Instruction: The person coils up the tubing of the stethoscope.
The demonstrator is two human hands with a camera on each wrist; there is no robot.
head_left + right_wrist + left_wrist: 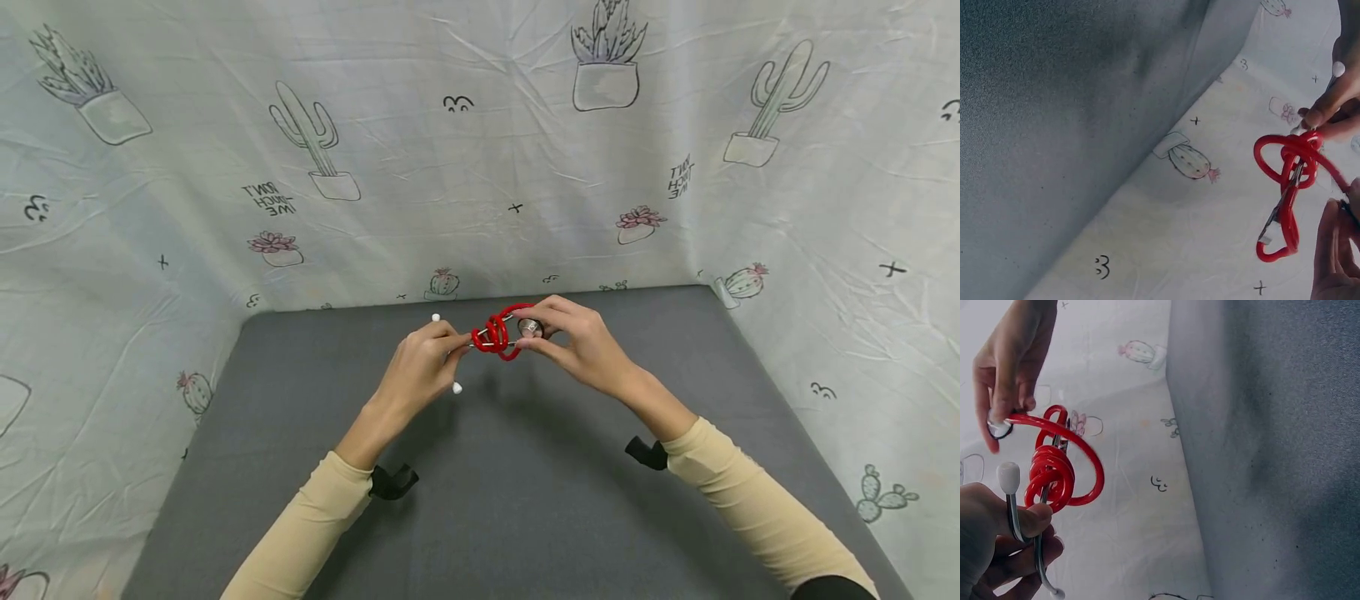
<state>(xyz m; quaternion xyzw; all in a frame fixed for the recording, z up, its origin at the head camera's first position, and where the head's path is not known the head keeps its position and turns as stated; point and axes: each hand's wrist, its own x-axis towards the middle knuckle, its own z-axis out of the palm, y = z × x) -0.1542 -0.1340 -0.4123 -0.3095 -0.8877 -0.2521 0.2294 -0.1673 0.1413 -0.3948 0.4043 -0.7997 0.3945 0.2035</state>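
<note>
A stethoscope with red tubing (496, 332) is held up above the grey table, its tubing wound in coils around the metal ear tubes (1038, 553). My left hand (422, 362) pinches those metal tubes between thumb and fingers, near the coils. White ear tips (1008, 477) stick out on either side of this hand. On the other side, my right hand (581, 337) grips the round chest piece (530, 328) with thumb and fingers. From the chest piece a loose loop of tubing (1099, 469) curves back to the coils, as the left wrist view shows.
The grey tabletop (480, 500) lies beneath both hands. A pale curtain (480, 167) printed with cacti stands behind it and along both sides. Black straps (393, 482) hang at the wrists, below the beige sleeves.
</note>
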